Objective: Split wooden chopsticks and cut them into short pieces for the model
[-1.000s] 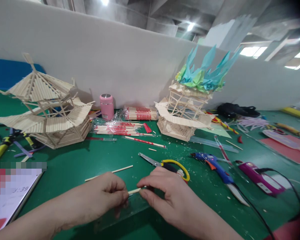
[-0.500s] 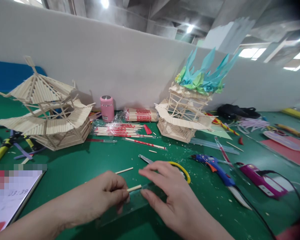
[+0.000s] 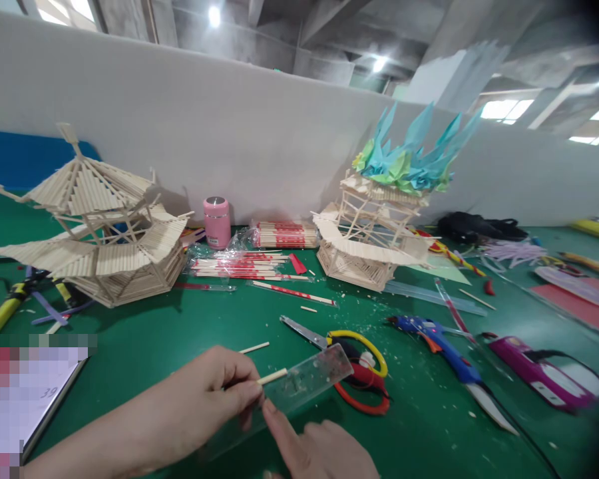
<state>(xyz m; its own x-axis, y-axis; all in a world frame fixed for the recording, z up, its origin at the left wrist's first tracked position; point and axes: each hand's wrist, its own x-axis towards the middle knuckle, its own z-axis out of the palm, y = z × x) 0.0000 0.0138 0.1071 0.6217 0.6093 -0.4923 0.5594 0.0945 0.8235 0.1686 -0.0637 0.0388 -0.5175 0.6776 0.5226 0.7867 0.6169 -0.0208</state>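
Note:
My left hand (image 3: 224, 389) is closed, pinching a short wooden stick (image 3: 273, 377) against a clear plastic ruler (image 3: 324, 374). The stick pokes out past my fingertips along the ruler's upper edge. Just below, my right hand (image 3: 319, 446) points its index finger at the ruler by my left thumb; its other fingers are loosely curled and partly out of frame. Whether that fingertip touches the ruler I cannot tell. Scissors (image 3: 304, 330) with yellow and red handles lie slightly open behind the ruler's far end. Another thin stick (image 3: 254, 347) rests beyond my left hand.
Two stick-built pavilion models (image 3: 114, 266) (image 3: 359, 256) stand at the back, the right one topped with blue paper. Between them are a pink flask (image 3: 217, 223) and bundled chopsticks (image 3: 284, 235). A blue glue gun (image 3: 444, 346) and magenta device (image 3: 534, 372) lie right.
My right hand has moved down and toward me, off the ruler's right end, and now points with its index finger. The ruler's end and scissors handles are uncovered. My left hand keeps its grip.

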